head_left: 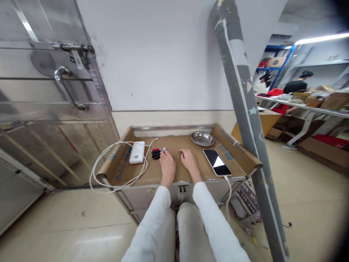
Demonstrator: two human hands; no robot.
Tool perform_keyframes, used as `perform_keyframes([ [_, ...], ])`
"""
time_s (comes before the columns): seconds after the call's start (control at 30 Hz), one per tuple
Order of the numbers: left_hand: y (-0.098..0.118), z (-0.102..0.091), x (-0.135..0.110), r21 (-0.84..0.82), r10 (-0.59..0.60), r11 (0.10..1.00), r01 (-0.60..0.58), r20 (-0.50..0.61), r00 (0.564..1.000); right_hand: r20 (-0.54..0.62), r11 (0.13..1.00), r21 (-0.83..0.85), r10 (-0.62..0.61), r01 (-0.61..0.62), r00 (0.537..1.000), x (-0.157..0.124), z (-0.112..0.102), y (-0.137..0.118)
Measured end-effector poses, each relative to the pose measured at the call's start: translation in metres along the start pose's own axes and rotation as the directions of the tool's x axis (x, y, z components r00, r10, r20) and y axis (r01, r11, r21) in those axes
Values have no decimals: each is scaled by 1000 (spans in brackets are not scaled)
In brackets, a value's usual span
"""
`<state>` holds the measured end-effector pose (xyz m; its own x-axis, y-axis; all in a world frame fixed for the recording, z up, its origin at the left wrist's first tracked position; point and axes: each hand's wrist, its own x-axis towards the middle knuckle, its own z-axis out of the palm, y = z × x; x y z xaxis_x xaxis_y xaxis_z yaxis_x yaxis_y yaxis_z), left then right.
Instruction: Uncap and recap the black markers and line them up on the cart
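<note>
My left hand (pixel 168 166) rests on the cardboard-lined top of a small cabinet (pixel 177 174). Its fingers are stretched forward, and the fingertips touch or cover the right ends of several short black pen-like sticks (pixel 156 155). A red one (pixel 155 150) with a pale end lies along their far side. To the right, my right hand (pixel 188 160) lies palm down on the cardboard with fingers loosely extended and nothing visible in it. A phone (pixel 217 162) with a white cable plugged in is the nearest thing to its right.
A white power bank (pixel 137 152) lies left of the sticks, with a looped white cable (pixel 94 173) hanging past the cabinet's edge. At the back right sits a round metal dish (pixel 202 138). A tall grey wrapped roll (pixel 252 109) leans beside the cabinet. Two people are in the background.
</note>
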<state>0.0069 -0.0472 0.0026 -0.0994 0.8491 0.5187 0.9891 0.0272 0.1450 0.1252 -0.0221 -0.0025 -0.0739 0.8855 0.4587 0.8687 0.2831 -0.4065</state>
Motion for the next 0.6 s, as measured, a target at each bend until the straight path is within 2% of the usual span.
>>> perform_keyframes([
  [0.1,2,-6,6,-72,37,997,-37,-3,999,1,1000,4,-13,13,1000,1,0,1],
  [0.23,2,-10,10,-122,-58,991,61,26,998,-2,1000,16,-12,12,1000,3,0,3],
  [0.47,2,-10,3,-63,-170,984,168,-15,985,20,999,27,-18,17,1000,7,0,5],
  [0.6,1,-7,-3,11,-188,982,189,-37,981,20,1000,24,-13,12,1000,6,3,7],
])
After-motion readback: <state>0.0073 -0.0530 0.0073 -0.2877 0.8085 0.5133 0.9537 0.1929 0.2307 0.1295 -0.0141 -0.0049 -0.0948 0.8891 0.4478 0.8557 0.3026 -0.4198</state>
